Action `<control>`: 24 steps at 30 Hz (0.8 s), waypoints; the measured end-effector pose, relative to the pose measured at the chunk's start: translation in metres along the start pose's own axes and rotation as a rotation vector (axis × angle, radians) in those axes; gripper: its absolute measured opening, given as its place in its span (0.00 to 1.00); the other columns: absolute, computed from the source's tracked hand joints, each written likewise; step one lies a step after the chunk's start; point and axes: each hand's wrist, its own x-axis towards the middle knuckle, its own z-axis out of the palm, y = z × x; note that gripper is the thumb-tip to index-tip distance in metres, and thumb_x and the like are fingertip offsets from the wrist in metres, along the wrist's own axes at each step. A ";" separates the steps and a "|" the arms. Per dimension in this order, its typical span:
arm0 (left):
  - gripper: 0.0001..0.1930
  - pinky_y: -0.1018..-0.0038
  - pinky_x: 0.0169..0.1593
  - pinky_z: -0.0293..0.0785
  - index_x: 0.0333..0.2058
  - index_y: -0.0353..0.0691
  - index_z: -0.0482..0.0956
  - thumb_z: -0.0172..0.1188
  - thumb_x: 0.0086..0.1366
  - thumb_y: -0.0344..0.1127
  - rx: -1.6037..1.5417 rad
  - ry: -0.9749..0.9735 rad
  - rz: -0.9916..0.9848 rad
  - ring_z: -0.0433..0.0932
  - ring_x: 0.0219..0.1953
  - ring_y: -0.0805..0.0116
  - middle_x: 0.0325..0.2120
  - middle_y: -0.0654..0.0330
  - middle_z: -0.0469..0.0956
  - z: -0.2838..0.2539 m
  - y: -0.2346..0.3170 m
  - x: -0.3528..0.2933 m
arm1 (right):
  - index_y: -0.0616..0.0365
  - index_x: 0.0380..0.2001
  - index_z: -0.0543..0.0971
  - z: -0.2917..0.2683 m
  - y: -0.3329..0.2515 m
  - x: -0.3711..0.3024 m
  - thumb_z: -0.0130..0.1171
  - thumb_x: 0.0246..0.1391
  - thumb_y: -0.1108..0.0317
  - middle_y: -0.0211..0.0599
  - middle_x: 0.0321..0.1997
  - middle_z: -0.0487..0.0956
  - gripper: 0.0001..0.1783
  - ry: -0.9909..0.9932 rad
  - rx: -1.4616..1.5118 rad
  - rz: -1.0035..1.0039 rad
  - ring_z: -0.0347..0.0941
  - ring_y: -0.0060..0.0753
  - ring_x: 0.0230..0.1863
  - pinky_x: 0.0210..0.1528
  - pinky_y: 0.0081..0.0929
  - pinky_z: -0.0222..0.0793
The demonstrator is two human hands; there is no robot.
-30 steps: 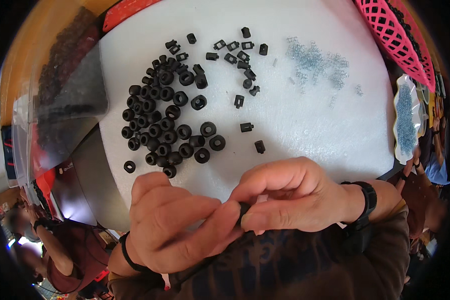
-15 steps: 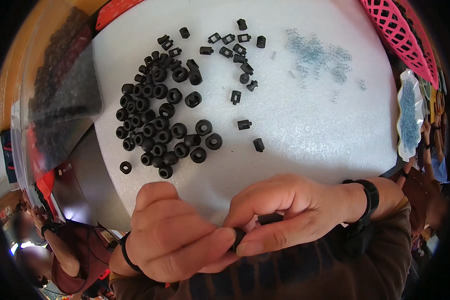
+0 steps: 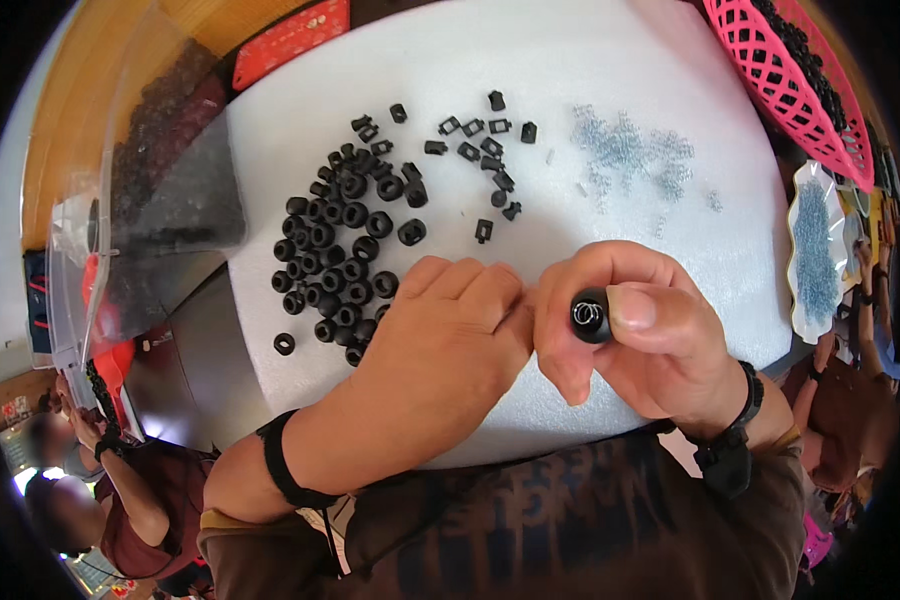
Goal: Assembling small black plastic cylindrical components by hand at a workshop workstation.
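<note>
Between the thumb and fingers of my right hand [image 3: 665,325] is a small rounded black plastic shell [image 3: 590,328], its opening turned up and a coil spring [image 3: 587,312] showing inside. My left hand [image 3: 450,335] is beside it, back upward, with the fingers curled; anything inside them is hidden. Beyond my left hand lies a cluster of similar black shells [image 3: 411,231]. Farther off and right of them are several small black plungers [image 3: 483,231] with square windows. Thin metal springs [image 3: 620,150] are heaped beyond my right hand.
A white foam sheet [image 3: 570,60] covers the work surface. At the right stand a wavy white tray [image 3: 798,220] of springs and a pink lattice basket [image 3: 755,80] of black parts. A clear plastic bin [image 3: 185,190] is at the left, near a red patterned object [image 3: 292,45]. Other people sit on both sides.
Both hands have moved away from my body, over the sheet. My right hand has turned the black shell so its opening and spring show. The left fingers no longer touch the shell.
</note>
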 end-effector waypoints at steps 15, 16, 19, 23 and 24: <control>0.05 0.75 0.35 0.70 0.30 0.34 0.74 0.61 0.56 0.26 -0.404 0.044 -0.474 0.74 0.26 0.68 0.23 0.58 0.73 -0.040 0.006 0.001 | 0.62 0.36 0.76 0.006 -0.003 0.002 0.53 0.59 0.62 0.28 0.25 0.73 0.13 0.086 -0.058 0.012 0.67 0.19 0.28 0.34 0.19 0.64; 0.06 0.83 0.36 0.68 0.34 0.33 0.74 0.59 0.57 0.21 -0.694 0.150 -0.568 0.73 0.28 0.76 0.27 0.61 0.74 -0.038 0.007 -0.002 | 0.62 0.36 0.76 0.006 -0.002 0.002 0.53 0.59 0.62 0.28 0.25 0.73 0.13 0.089 -0.057 0.011 0.67 0.19 0.28 0.34 0.19 0.64; 0.06 0.84 0.36 0.67 0.37 0.33 0.73 0.58 0.60 0.22 -1.108 0.241 -0.537 0.71 0.32 0.81 0.30 0.65 0.74 -0.039 0.006 -0.001 | 0.60 0.35 0.76 0.008 -0.002 0.001 0.52 0.59 0.61 0.26 0.26 0.73 0.12 0.135 -0.104 0.048 0.66 0.17 0.29 0.34 0.18 0.64; 0.12 0.84 0.38 0.66 0.45 0.32 0.73 0.56 0.62 0.21 -1.187 0.147 -0.541 0.70 0.34 0.82 0.34 0.65 0.73 -0.040 0.005 -0.003 | 0.61 0.36 0.75 0.009 -0.002 0.001 0.52 0.59 0.61 0.30 0.28 0.74 0.13 0.156 -0.092 0.087 0.68 0.19 0.29 0.35 0.19 0.65; 0.12 0.84 0.38 0.66 0.45 0.32 0.73 0.56 0.62 0.21 -1.189 0.143 -0.541 0.70 0.34 0.82 0.34 0.65 0.73 -0.039 0.005 -0.003 | 0.64 0.37 0.75 0.009 -0.002 0.001 0.52 0.58 0.62 0.35 0.28 0.75 0.14 0.159 -0.101 0.095 0.69 0.23 0.29 0.35 0.22 0.66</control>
